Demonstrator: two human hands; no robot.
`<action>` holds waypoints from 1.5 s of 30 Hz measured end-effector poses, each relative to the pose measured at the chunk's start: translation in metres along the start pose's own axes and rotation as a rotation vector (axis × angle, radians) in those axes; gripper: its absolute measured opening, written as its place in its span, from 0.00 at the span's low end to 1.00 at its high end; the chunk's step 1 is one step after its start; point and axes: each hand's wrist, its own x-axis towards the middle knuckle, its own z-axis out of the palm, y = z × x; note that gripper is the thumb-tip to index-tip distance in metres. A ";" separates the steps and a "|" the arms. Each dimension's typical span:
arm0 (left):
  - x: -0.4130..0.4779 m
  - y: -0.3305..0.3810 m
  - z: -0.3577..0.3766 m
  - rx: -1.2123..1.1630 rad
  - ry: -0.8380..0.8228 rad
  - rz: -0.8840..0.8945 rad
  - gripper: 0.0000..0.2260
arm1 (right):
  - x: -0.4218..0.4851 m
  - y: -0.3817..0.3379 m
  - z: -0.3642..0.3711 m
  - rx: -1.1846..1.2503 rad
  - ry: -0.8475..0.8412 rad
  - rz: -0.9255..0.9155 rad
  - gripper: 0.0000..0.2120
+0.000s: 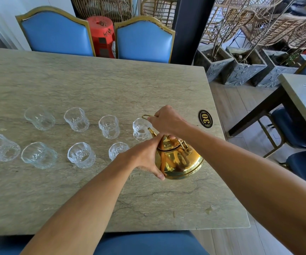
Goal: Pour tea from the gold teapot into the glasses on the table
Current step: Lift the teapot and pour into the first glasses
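Teapot [179, 161] tilting over the tabletop [93, 85], spout at the back-right glass [141, 129].
Right hand [166, 120] is clamping its grip on the handle; left hand [146, 157] is pressing against the lid and side.

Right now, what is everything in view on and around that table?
Glasses: eight, clear, two rows on the table's left half.
Gold teapot: one, tilted, spout toward the far right glass.
Table: one, grey-green stone.
Number plaque: one, black and gold, reads 30, table's right edge.
Chairs: two, blue with gold frames, far side.
Stool: one, red, between those chairs.
Planters: three, grey, right.
Left hand: steadies the teapot's body.
Right hand: grip on its handle.
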 end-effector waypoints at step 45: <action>-0.102 0.000 0.009 0.239 0.031 -0.027 0.72 | -0.084 -0.020 0.045 0.003 -0.024 -0.242 0.19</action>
